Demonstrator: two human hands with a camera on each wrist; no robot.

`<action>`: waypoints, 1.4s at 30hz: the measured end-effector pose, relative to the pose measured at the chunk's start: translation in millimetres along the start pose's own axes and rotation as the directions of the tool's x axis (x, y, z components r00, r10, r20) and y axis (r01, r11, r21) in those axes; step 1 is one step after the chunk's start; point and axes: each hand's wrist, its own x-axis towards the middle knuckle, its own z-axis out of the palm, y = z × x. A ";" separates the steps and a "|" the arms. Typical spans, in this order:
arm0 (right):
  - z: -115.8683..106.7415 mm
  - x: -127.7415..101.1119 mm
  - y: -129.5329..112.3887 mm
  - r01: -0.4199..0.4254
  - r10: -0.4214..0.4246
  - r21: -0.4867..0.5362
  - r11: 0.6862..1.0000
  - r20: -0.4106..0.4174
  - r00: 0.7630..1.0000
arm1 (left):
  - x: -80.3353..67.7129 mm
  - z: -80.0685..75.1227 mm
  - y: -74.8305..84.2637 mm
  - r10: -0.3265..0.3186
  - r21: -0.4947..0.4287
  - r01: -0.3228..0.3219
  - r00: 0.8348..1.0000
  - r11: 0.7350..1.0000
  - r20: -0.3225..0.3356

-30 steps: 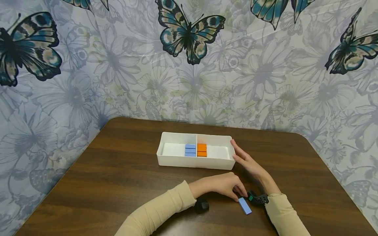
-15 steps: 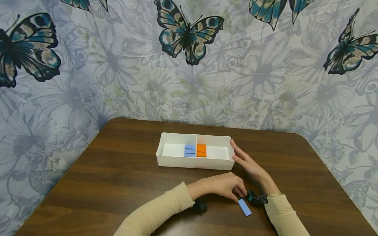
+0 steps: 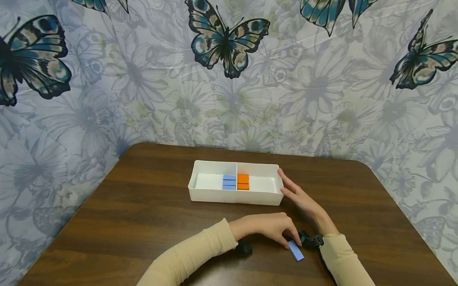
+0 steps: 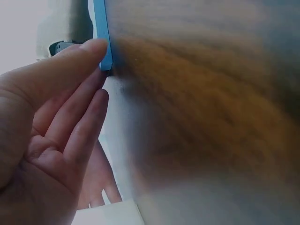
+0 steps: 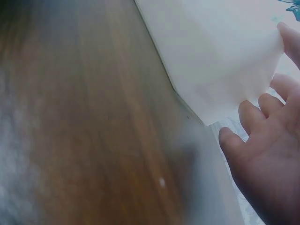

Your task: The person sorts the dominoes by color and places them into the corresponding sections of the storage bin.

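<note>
Head view: your left hand (image 3: pixel 272 228) sits lower centre of frame, fingertips touching 1 loose blue block (image 3: pixel 295 250) that lies flat on the brown table (image 3: pixel 143 214), w/ no closed pinch visible, so call it released. Your right hand (image 3: pixel 298 194) is just right of centre, fingers straight, resting vs the right end wall of 1 white tray (image 3: pixel 234 196); not grasping. Tray has 2 compartments: left one holds 3 blue blocks (image 3: pixel 229 182) stacked side by side, right one holds 2 orange blocks (image 3: pixel 243 182), both sets next to the divider. 2 black wrist cams show at lower centre.

Left wrist view: blurry; 1 fingertip (image 4: pixel 96 47) at upper left touches the blue block's edge, other fingers straight below it.

Right wrist view: blurry; your fingers (image 5: pixel 251 117) at right of frame lie vs the tray's white wall at upper right, nothing gripped.
</note>
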 end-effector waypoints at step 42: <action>2.7 -1.2 2.4 0.044 -0.044 0.008 0.999 0.007 0.999 | -105.8 -66.2 -39.4 -0.220 -0.427 0.000 0.857 0.904 -0.466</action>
